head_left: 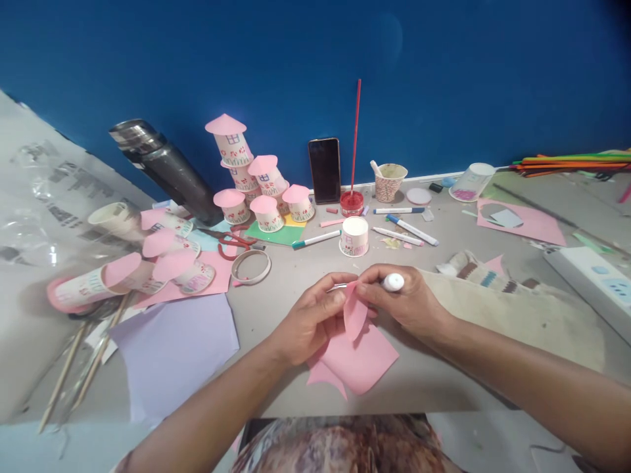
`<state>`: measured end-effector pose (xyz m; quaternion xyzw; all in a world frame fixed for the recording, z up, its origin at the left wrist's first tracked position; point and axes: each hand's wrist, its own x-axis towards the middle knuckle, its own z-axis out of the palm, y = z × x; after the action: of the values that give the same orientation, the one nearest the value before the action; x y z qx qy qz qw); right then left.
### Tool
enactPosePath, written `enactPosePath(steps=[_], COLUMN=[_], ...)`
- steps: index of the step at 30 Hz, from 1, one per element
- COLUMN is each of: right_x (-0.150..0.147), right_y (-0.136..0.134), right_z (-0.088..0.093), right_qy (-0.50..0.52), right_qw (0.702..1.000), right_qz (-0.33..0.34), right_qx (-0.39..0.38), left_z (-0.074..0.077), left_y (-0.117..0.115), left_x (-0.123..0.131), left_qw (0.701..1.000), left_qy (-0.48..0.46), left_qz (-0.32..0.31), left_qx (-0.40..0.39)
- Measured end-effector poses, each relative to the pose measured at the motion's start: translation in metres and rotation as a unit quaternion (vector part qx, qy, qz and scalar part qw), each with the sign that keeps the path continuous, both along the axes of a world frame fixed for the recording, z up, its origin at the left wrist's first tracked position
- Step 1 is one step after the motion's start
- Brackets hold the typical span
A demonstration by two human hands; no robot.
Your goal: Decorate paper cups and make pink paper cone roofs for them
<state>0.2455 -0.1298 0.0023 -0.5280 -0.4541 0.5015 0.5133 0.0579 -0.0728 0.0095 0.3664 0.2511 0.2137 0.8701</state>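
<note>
Between my two hands, over the table's near middle, is a curled piece of pink paper (355, 314). My left hand (310, 320) is closed on its left edge, thumb and fingers pinching it. My right hand (404, 299) pinches the upper right edge. A white round-ended thing (393, 282), perhaps a pen or glue tube, also sticks out of the right hand; its kind is unclear. Under the hands lies a larger pink sheet (367, 361) with cut edges. Just beyond them stands a white paper cup (354, 236) with drawings and no roof.
Cup houses with pink cone roofs (225, 125) are stacked at the back left, and others lie near a black flask (167, 171). Pliers (234, 242), a tape roll (251, 267), a phone (325, 171), markers (413, 230) and a power strip (596, 282) lie around. A purple sheet (177, 355) is at left.
</note>
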Motion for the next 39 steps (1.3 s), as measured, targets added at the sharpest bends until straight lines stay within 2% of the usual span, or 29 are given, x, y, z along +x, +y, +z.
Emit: enactPosePath(steps=[5,8,11,15,21,25,31,35,39], right_x=[-0.001,-0.001,0.002,0.010,0.014,0.011,0.005,0.003,0.003], right_y=[0.001,0.002,0.001,-0.002,-0.005,-0.007,-0.007,-0.007,-0.007], right_z=[0.004,0.006,0.007,0.008,0.006,0.002,0.000,0.000,0.000], right_qy=[-0.045,-0.072,-0.084,-0.138,-0.341,-0.381,-0.459,-0.509,-0.533], right_qw=[0.999,0.997,0.996,0.990,0.939,0.920,0.878,0.844,0.821], right_qz=[-0.003,0.006,0.023,0.005,-0.010,0.005,-0.003,-0.020,-0.030], right_qx=[-0.010,-0.016,-0.029,-0.031,0.037,0.087,0.138,0.167,0.204], left_z=[-0.002,-0.004,-0.003,-0.001,-0.004,-0.005,-0.008,-0.006,-0.003], left_y=[-0.003,-0.004,-0.002,0.002,0.001,-0.003,-0.004,-0.007,-0.008], left_x=[0.003,0.003,0.003,0.001,0.002,0.003,0.000,0.001,0.000], left_qw=[0.999,0.994,0.988,0.978,0.958,0.945,0.904,0.894,0.891], left_qy=[0.013,0.048,0.083,0.104,0.133,0.166,0.225,0.207,0.181], left_qz=[0.031,0.065,0.092,0.138,0.182,0.176,0.165,0.158,0.125], left_qx=[0.026,0.074,0.090,0.116,0.180,0.222,0.325,0.364,0.397])
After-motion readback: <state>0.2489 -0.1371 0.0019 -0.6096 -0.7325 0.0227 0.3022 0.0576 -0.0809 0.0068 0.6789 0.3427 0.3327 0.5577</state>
